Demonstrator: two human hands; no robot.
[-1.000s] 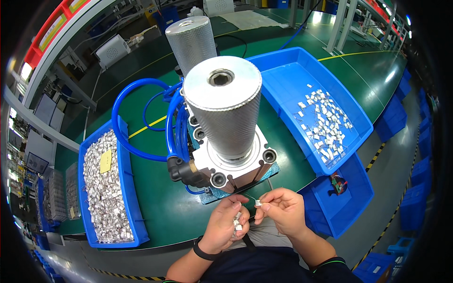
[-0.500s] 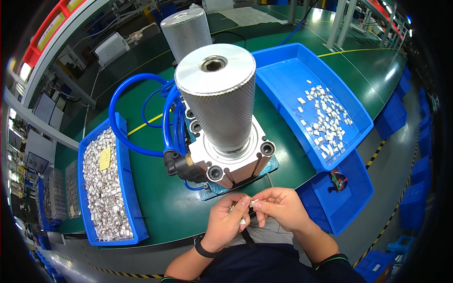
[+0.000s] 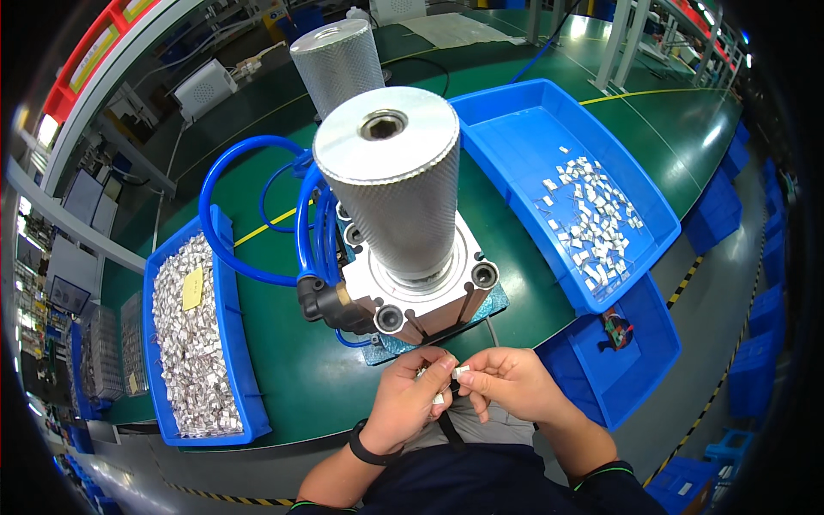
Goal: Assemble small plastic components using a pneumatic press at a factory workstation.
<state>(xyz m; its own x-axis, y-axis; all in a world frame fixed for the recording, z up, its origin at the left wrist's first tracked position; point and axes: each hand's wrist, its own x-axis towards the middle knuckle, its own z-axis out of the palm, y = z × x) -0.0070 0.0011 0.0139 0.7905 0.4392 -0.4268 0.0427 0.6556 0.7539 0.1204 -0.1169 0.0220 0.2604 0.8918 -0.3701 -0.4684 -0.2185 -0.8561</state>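
Close together in front of my lap, both hands work at the table's near edge. My left hand is closed around several small white parts, one of which pokes out below the thumb. A small white block-shaped part sits pinched between the thumb and fingertips of my right hand, touching the left fingertips. Just beyond them stands a metal press with a knurled cylinder on a square block. What lies deeper in the left palm is hidden.
At left, a blue tray is heaped with small white parts under a yellow note. Another blue tray at right holds scattered white parts with wire leads. Below it, a blue bin contains a dark coloured object. Blue hoses loop beside the press.
My hands stay in nearly the same place. The right fingers have shifted slightly, and the pinched white part shows more of its face.
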